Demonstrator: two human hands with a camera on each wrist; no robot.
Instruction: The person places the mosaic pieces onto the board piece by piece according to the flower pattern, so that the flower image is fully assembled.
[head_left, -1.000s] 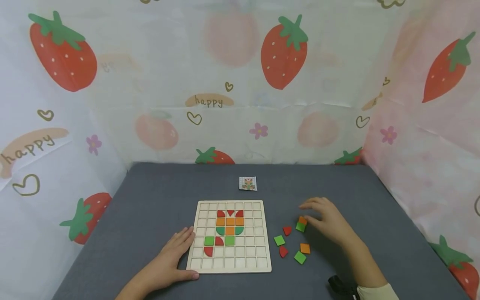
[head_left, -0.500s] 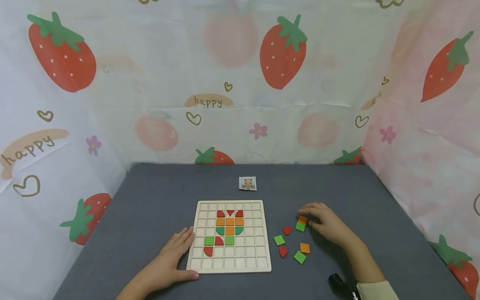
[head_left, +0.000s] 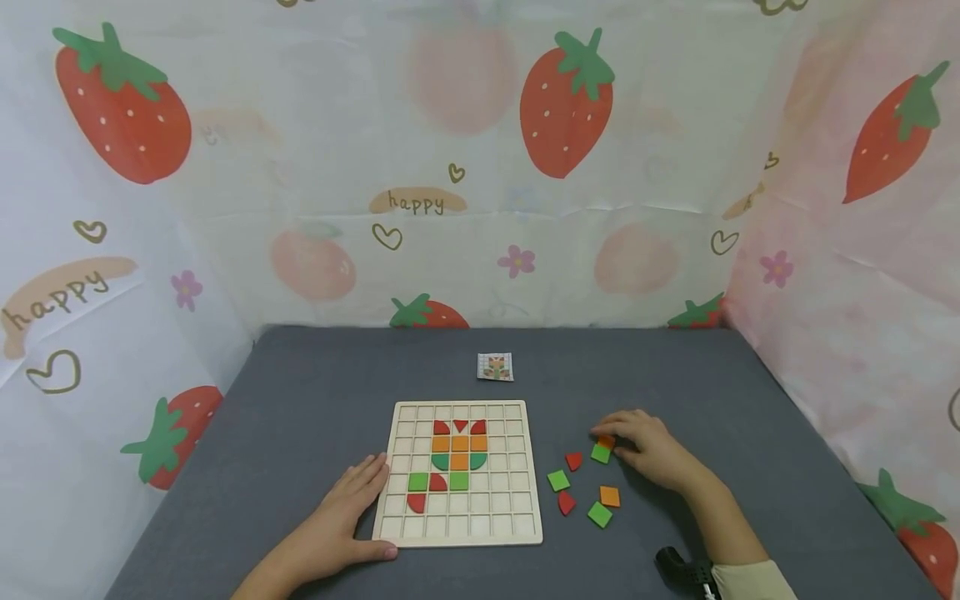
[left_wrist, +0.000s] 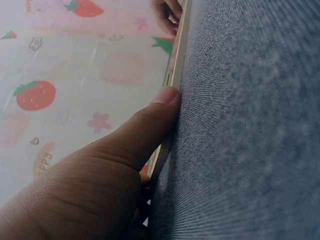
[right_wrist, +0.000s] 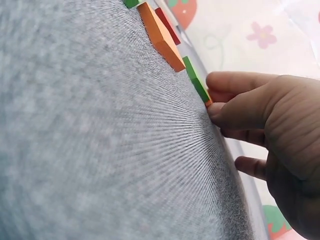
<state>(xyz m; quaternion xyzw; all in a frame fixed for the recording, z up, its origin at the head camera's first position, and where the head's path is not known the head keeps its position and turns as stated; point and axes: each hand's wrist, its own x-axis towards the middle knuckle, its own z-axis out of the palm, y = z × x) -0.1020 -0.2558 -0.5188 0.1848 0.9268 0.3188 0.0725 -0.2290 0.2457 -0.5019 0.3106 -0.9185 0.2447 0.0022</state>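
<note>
Strawberry-printed cloth (head_left: 450,108) closes off the back and both sides of a gray-covered counter (head_left: 330,417). On it lies a gridded board (head_left: 501,504), part filled with colored pieces. To its right are loose tiles, and among the farthest of these is an orange tile (head_left: 606,440) touching or overlapping a green tile (head_left: 601,454); which of the two cannot be told.

At the orange tile, the right grip (head_left: 648,446) has thumb and forefinger curled round it in a pinch, though how firmly is unclear; the other fingers are bent. The left grip (head_left: 352,512) is spread along the board's left edge, thumb at the near corner.

By its look the tile should be light, stiff and hard to break, with a smooth face that may slide on the green one. Its thin edges are the place to hold: two opposite sides, thumb against forefinger.

Being square, it has no clear long axis and points no particular way; its sides run roughly with the board's, turned slightly. Whether it lies level is hidden.
</note>
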